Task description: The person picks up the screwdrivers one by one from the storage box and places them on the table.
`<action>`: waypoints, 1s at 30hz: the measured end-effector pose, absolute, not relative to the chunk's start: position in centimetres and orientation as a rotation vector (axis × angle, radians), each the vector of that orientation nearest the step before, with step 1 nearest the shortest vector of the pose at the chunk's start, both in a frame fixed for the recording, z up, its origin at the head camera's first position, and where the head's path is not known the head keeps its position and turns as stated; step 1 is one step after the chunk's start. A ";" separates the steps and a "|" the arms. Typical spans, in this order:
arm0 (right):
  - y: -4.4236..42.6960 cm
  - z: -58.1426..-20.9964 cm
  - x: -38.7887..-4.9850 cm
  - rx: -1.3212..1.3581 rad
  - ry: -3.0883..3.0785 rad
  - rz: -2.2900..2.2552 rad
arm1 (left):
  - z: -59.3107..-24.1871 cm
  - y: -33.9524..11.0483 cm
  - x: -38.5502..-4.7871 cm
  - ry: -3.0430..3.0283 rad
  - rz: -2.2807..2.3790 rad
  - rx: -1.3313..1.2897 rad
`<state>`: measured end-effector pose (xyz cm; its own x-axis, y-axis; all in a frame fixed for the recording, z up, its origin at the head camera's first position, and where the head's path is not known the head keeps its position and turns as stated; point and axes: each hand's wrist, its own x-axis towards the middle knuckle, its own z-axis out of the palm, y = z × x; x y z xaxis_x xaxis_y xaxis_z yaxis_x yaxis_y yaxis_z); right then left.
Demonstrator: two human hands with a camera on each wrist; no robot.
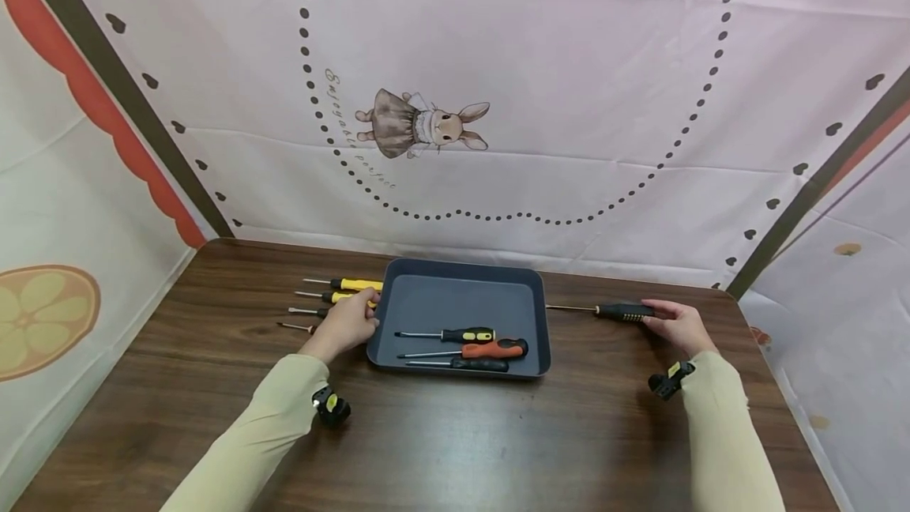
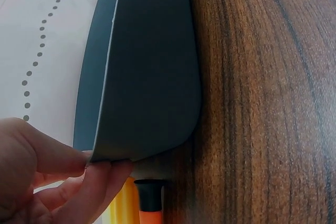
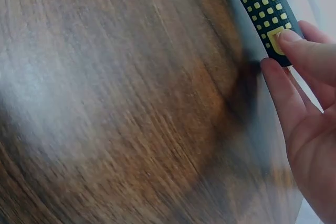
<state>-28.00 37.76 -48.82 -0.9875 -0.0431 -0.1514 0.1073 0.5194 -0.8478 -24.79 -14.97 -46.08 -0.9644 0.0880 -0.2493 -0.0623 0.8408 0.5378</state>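
My left hand point(image 1: 346, 327) pinches the left wall of a dark grey tray point(image 1: 455, 305); in the left wrist view its thumb and fingers sit on either side of the tray's wall point(image 2: 149, 72). Inside the tray lie a black-and-yellow screwdriver point(image 1: 469, 335), an orange-and-black screwdriver point(image 1: 498, 349) and a black screwdriver point(image 1: 480, 365), tips to the left. At the right, my right hand point(image 1: 680, 328) grips the handle end of a long black screwdriver point(image 1: 622, 312), its shaft pointing toward the tray. Yellow squares dot that handle point(image 3: 262, 11) in the right wrist view.
Left of the tray several more screwdrivers lie in a row, among them two yellow-handled ones, the farther one point(image 1: 355, 284) partly by the tray's edge. My left hand covers some handles. A printed cloth point(image 1: 540, 117) hangs behind the wooden table point(image 1: 455, 441).
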 end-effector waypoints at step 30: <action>35.8 -44.8 -27.9 0.022 2.717 -1.192 | -46.4 -15.1 -24.8 2.774 0.855 0.042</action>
<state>-27.89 35.77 -44.78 -0.9846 -0.0567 -0.1651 0.0831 0.6794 -0.7290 -24.82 -15.07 -46.45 -0.9713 0.0972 -0.2173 -0.0421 0.8284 0.5585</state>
